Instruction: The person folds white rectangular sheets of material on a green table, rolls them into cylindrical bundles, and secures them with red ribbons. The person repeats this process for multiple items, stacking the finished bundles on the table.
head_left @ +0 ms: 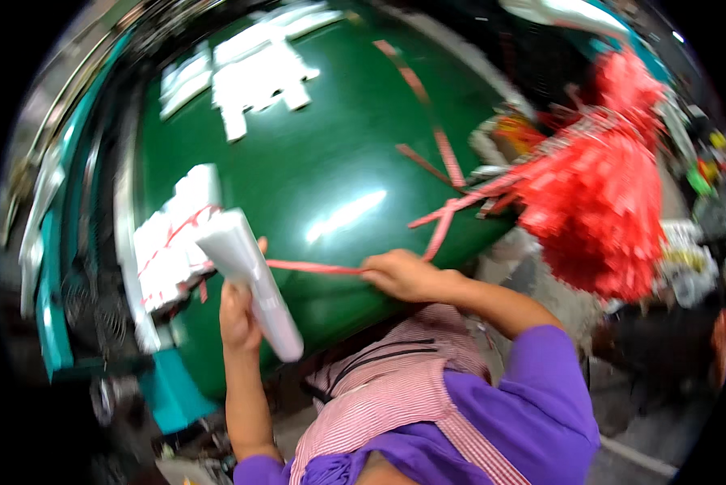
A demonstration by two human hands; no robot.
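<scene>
My left hand [240, 317] is closed round a folded bundle of white plastic bags [254, 283], held upright and tilted above the near left of the green surface. From that bundle a red-and-white striped plastic strip [314, 267] runs taut to my right hand [403, 276], whose fingers pinch it. The strip's far end trails past the right hand. Just behind the left hand lies a stack of white bundles [173, 238], several bound with red ties. How the strip meets the held bundle is hidden behind the bundle.
More white bags [258, 61] lie at the far left of the green tabletop [355, 153]. Loose striped strips [427, 101] lie on its right side. A large bunch of red strips [593, 194] hangs at the right edge. A teal machine frame [54, 283] borders the left.
</scene>
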